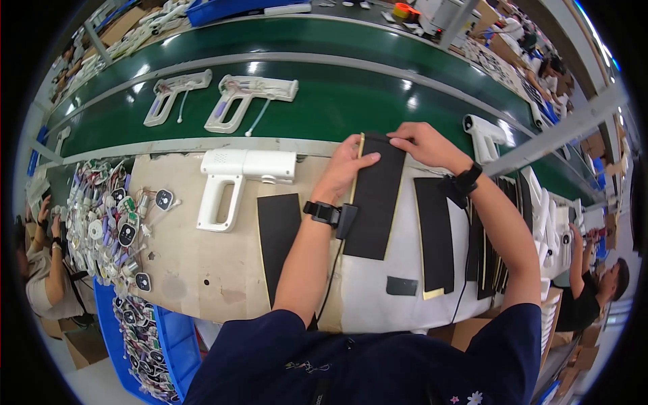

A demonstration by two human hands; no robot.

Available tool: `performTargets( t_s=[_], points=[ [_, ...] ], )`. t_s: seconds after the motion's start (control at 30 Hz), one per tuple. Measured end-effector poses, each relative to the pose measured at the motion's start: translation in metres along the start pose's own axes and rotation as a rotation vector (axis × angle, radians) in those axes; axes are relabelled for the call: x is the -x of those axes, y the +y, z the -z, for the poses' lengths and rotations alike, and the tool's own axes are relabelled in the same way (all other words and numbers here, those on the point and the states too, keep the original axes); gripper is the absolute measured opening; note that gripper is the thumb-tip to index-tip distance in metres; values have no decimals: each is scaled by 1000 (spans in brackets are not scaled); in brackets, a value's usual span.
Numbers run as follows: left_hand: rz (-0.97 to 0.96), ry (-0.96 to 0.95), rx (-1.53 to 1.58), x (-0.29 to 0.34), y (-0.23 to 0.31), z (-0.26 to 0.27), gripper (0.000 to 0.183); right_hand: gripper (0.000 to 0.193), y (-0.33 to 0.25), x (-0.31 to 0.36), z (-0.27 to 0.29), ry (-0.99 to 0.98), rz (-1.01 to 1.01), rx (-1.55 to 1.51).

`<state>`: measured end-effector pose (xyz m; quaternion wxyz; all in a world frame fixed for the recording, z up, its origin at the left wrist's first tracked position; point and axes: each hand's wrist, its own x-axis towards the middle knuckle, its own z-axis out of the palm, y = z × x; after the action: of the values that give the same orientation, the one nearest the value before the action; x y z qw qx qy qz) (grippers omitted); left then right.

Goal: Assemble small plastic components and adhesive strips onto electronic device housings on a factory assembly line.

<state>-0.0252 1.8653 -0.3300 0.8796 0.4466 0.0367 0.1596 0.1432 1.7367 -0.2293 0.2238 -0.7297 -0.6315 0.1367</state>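
Observation:
A wide black foam-like sheet point(375, 209) with a pale yellow edge is held up over the worktable. My left hand point(345, 170) grips its upper left edge, thumb lying across the black face. At the top right corner, my right hand point(426, 146) pinches the sheet between thumb and fingers. Another black strip point(277, 233) lies beside my left forearm, partly covered by it. To the right, under my right wrist, is a black strip point(435, 236) with a yellow border. A white gun-shaped housing point(248, 164) with a looped handle rests left of my left hand.
Wired electronic parts point(125, 226) pile up at the left, above a blue bin point(177, 337). A stack of black strips point(498, 250) stands at the right. Opened white housings point(251, 94) lie on the green conveyor point(351, 101). A metal post point(560, 128) slants across the right side.

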Motion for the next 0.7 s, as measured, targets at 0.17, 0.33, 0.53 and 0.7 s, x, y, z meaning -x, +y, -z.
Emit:
performTargets(
  t_s=[0.17, 0.33, 0.53, 0.7],
  points=[
    [64, 55, 74, -9, -6, 3, 48, 31, 39, -27, 12, -348, -294, -336],
    [-69, 140, -88, -23, -29, 12, 48, 25, 59, -49, 6, -500, -269, -318],
    [-32, 269, 143, -18, -12, 11, 44, 27, 53, -73, -5, -520, -359, -590],
    [-92, 402, 255, -21, -14, 8, 38, 26, 55, -116, 1, -629, -216, -462]
  ],
)
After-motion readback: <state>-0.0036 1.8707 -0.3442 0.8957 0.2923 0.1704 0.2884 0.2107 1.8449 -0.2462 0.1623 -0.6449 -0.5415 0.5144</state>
